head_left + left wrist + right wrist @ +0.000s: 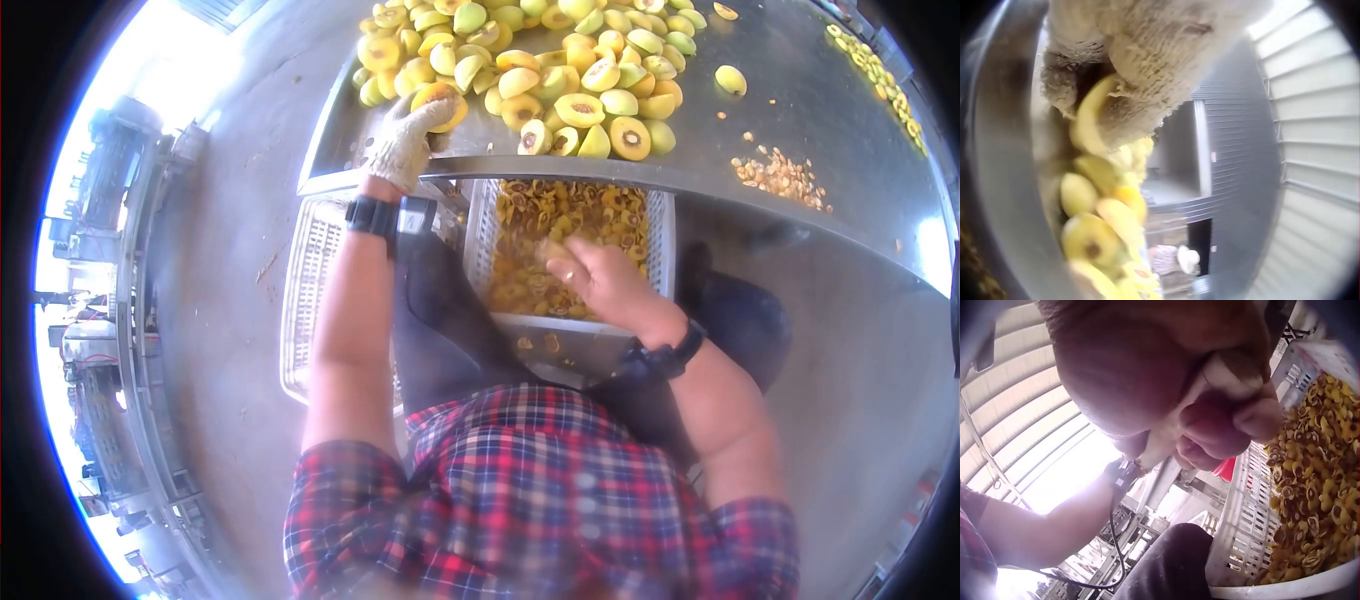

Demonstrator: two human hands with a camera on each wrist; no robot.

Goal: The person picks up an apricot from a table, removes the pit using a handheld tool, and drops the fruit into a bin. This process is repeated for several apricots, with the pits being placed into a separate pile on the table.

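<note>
Gripping a fruit half in the gloved left hand, over the metal table and just beside the heaped fruit. Curling the bare right hand, well apart from that half, round a pale object too hidden to identify, above the crate of cut pieces.
</note>
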